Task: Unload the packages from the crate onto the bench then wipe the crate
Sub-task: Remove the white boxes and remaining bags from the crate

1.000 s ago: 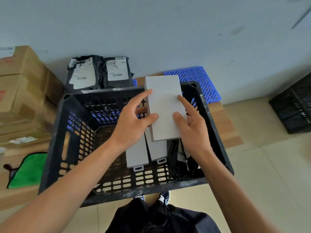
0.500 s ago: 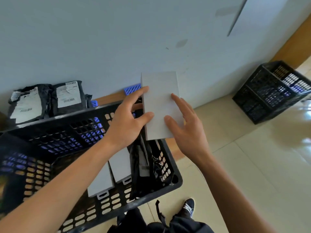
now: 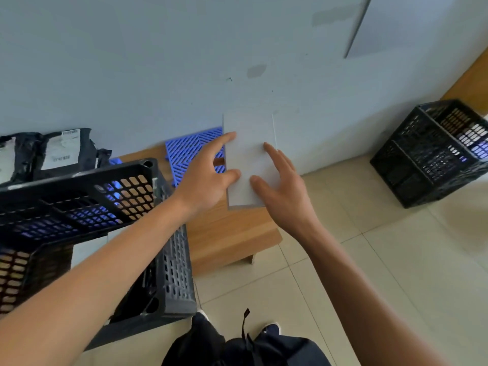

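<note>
You've got the white box (image 3: pixel 248 159) up between both hands: flat, rectangular, matte and smooth, its long side running away from you. It sits in the air over the far end of the wooden bench (image 3: pixel 232 233), off to the right of the crate. Your left hand (image 3: pixel 208 180) takes the left edge, thumb curled onto the face near the bottom, index finger stretched along the top-left. Your right hand (image 3: pixel 285 191) holds the right side, thumb laid across the lower face and the fingers spread and nearly straight along the edge. Both arms reach forward, bare to the elbow, left forearm crossing above the crate's near corner.

A second ago that box was straight above the crate, over the other white boxes; now it has swung out past the crate's right wall to the bench end, and your view has turned right with it.

Left of your left fingers stands the black plastic crate (image 3: pixel 174 260), walls pierced with rows of slots, something pale still showing inside. Just beyond your left fingertips lies a blue plastic grid mat (image 3: pixel 190 149) with slanted ribs. Far left, crinkled black mailer bags (image 3: pixel 52 154) with white labels lean by the wall. Well right of your right hand, another black crate (image 3: pixel 433 154) sits on the pale floor tiles.
</note>
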A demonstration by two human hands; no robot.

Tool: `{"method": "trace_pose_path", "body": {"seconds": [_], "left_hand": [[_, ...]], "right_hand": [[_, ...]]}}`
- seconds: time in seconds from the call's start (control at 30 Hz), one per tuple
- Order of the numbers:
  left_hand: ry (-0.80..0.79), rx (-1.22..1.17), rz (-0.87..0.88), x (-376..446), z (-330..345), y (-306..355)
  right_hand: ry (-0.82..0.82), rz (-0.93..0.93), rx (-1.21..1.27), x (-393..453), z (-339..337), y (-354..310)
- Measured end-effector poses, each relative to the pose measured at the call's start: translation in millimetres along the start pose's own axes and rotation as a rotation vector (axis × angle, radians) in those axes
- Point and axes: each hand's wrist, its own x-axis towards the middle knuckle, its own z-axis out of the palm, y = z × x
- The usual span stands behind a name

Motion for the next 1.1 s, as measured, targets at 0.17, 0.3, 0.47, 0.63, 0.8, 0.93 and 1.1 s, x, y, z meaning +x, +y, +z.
{"method": "trace_pose_path", "body": {"seconds": [0.17, 0.3, 0.47, 0.63, 0.8, 0.93, 1.1], "left_hand": [[0.015, -0.015, -0.05, 41, 32, 2], [0.03, -0.054, -0.123, 77, 57, -9], [0.063, -0.115, -0.2, 128, 75, -35], [0.113, -0.196, -0.274, 171, 77, -62], [0.148, -0.249, -0.348, 196, 67, -86], [0.211, -0.249, -0.409, 203, 52, -116], [0.348, -0.217, -0.522, 207, 32, -161]], "right_hand": [[0.017, 0.05, 0.01, 33, -18, 24], [0.017, 0.101, -0.022, 66, -25, 46], [-0.036, 0.124, -0.095, 115, -26, 72], [-0.134, 0.168, -0.126, 164, -19, 90], [-0.225, 0.197, -0.106, 204, -1, 99], [-0.359, 0.213, -0.105, 230, 24, 108], [-0.542, 0.239, -0.071, 264, 70, 124]]}}
